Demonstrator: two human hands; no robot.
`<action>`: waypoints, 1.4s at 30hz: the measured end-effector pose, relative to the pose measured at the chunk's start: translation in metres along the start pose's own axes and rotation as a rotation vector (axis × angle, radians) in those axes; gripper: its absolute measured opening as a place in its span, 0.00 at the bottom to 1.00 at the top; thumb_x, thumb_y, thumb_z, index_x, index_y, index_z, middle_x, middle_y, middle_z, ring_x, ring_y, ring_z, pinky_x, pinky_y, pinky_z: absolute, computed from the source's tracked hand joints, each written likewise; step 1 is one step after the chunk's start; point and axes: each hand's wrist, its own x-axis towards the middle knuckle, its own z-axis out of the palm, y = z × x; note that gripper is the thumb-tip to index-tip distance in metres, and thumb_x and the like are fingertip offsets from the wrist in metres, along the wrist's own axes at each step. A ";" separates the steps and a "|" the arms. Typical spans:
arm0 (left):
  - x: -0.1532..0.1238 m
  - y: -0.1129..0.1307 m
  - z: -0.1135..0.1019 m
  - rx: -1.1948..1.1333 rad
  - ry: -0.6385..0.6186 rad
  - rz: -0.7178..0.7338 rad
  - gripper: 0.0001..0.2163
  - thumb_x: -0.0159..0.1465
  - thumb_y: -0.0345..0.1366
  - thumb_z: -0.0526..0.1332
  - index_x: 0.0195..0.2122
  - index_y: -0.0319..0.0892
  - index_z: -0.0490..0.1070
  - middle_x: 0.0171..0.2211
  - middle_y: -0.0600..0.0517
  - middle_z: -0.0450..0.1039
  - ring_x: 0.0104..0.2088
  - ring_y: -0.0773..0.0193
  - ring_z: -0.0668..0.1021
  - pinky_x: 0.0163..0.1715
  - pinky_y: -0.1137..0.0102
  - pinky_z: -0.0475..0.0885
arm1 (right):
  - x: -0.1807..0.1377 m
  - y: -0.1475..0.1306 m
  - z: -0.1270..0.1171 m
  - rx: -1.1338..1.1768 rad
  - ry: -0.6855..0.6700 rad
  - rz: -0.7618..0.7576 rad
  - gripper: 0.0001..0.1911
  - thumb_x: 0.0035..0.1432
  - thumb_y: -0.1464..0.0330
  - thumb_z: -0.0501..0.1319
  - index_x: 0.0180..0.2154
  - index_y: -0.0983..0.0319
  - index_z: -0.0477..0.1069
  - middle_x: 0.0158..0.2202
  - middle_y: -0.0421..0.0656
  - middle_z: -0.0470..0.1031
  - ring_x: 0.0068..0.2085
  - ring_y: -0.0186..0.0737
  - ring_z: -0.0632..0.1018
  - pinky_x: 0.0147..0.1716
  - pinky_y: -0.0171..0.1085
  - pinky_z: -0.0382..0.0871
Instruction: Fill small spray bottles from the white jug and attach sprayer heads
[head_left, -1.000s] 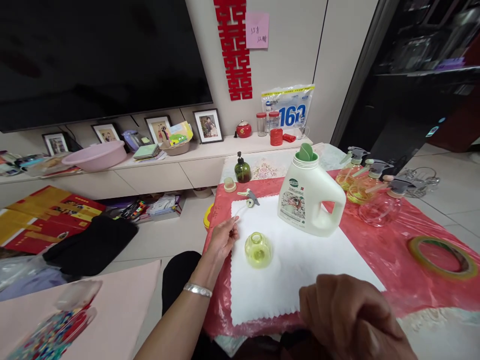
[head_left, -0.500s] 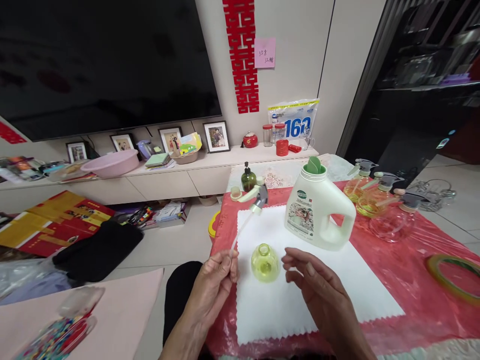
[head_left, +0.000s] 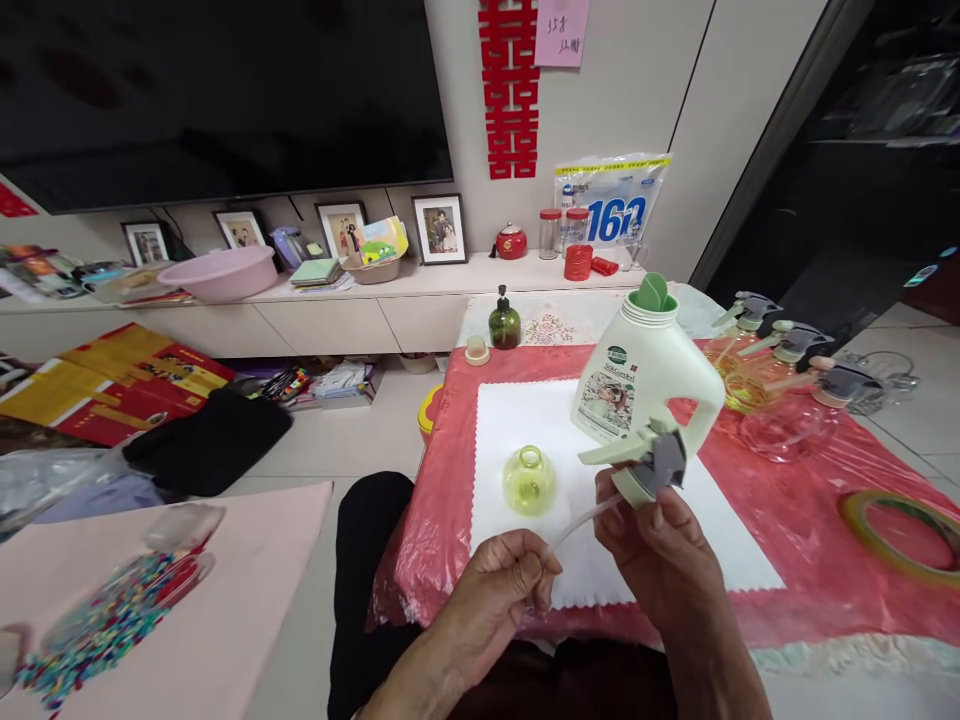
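A spray head [head_left: 664, 462] is gripped in the right hand's [head_left: 664, 548] curled fingers, its tube [head_left: 586, 521] pinched by the left hand [head_left: 499, 585], before a partly hidden jug [head_left: 646, 365], seemingly labelled “SilkGarden”; “160” marks a bag [head_left: 611, 205].

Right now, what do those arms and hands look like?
They're a person's: the left hand and right hand are ungloved, and the visible forearms have no sleeves. No cables or printed markings show on them.

Home living room, wall-mounted television [head_left: 225, 90], framed photos [head_left: 440, 230], low cabinet [head_left: 322, 333]
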 end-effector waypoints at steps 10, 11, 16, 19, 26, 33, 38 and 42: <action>0.006 0.015 -0.014 0.425 0.249 0.338 0.18 0.55 0.49 0.74 0.41 0.43 0.81 0.34 0.52 0.78 0.32 0.67 0.73 0.36 0.72 0.68 | 0.000 -0.041 0.018 -0.158 0.253 -0.510 0.17 0.54 0.63 0.74 0.46 0.58 0.80 0.43 0.46 0.72 0.38 0.36 0.75 0.28 0.33 0.75; 0.008 0.018 -0.016 0.464 0.293 0.382 0.17 0.56 0.47 0.74 0.42 0.43 0.80 0.32 0.53 0.76 0.31 0.67 0.72 0.34 0.72 0.67 | 0.001 -0.043 0.021 -0.171 0.259 -0.547 0.17 0.55 0.63 0.74 0.46 0.59 0.80 0.42 0.46 0.72 0.37 0.37 0.75 0.29 0.34 0.75; 0.016 0.030 -0.016 0.584 0.449 0.523 0.17 0.55 0.42 0.71 0.44 0.44 0.79 0.35 0.53 0.74 0.36 0.63 0.74 0.39 0.69 0.69 | 0.015 -0.035 0.035 -0.219 0.167 -0.622 0.15 0.60 0.64 0.71 0.48 0.60 0.80 0.40 0.46 0.73 0.38 0.38 0.77 0.35 0.38 0.77; 0.018 0.034 -0.014 0.613 0.463 0.548 0.16 0.54 0.40 0.71 0.44 0.45 0.79 0.40 0.50 0.76 0.41 0.60 0.75 0.44 0.67 0.70 | 0.024 -0.025 0.039 -0.270 0.104 -0.590 0.12 0.60 0.65 0.71 0.46 0.59 0.80 0.41 0.45 0.74 0.38 0.39 0.77 0.39 0.41 0.77; 0.020 0.032 -0.021 0.533 0.460 0.487 0.17 0.52 0.39 0.73 0.43 0.44 0.79 0.40 0.49 0.77 0.40 0.60 0.76 0.44 0.67 0.70 | 0.046 -0.010 0.038 -0.416 -0.068 -0.403 0.13 0.62 0.64 0.70 0.48 0.56 0.76 0.52 0.44 0.74 0.38 0.38 0.78 0.40 0.42 0.76; 0.022 0.030 -0.024 0.513 0.464 0.461 0.18 0.52 0.40 0.74 0.44 0.43 0.79 0.38 0.51 0.77 0.38 0.61 0.76 0.43 0.67 0.71 | 0.070 -0.005 0.042 -0.850 -0.274 -0.338 0.12 0.63 0.59 0.66 0.43 0.60 0.77 0.38 0.42 0.75 0.38 0.37 0.76 0.37 0.35 0.71; 0.021 0.032 -0.023 0.507 0.448 0.474 0.18 0.53 0.39 0.74 0.45 0.43 0.79 0.38 0.50 0.78 0.38 0.61 0.76 0.43 0.67 0.72 | 0.075 0.005 0.036 -0.959 -0.349 -0.297 0.12 0.63 0.59 0.64 0.42 0.60 0.78 0.37 0.42 0.76 0.35 0.37 0.73 0.34 0.35 0.66; 0.022 0.033 -0.022 0.508 0.432 0.494 0.18 0.54 0.39 0.73 0.46 0.43 0.79 0.41 0.49 0.79 0.41 0.60 0.77 0.45 0.67 0.72 | 0.074 0.016 0.027 -0.988 -0.373 -0.291 0.12 0.64 0.59 0.63 0.42 0.59 0.77 0.39 0.43 0.76 0.41 0.41 0.73 0.40 0.38 0.66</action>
